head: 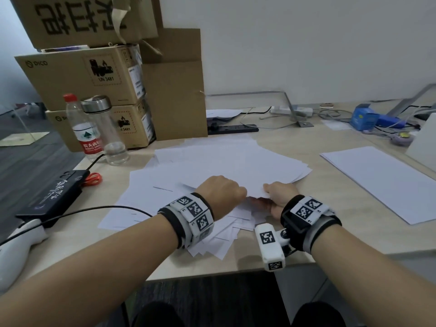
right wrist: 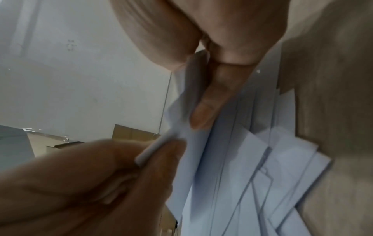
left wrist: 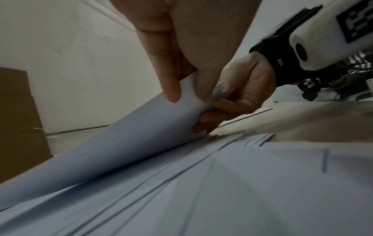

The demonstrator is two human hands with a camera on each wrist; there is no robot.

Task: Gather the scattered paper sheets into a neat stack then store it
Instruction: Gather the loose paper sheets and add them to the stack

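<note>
Several white paper sheets (head: 212, 166) lie fanned and overlapping across the middle of the desk (head: 295, 142). My left hand (head: 221, 192) and right hand (head: 278, 194) meet at the near edge of the pile. Both pinch the lifted near edge of the top sheets (left wrist: 141, 127), thumb and fingers on either side. In the right wrist view the held paper edge (right wrist: 161, 143) sits between my left fingers, with my right thumb (right wrist: 210, 102) pressed on the sheets. Loose corners of lower sheets (head: 221, 241) stick out toward me under my left wrist.
A separate tidy paper stack (head: 382, 180) lies at the right. Cardboard boxes (head: 94, 90), a water bottle (head: 82, 128) and a glass flask (head: 106, 128) stand at the back left. A black case (head: 54, 197), red scissors (head: 93, 179) and a cable (head: 94, 212) lie left.
</note>
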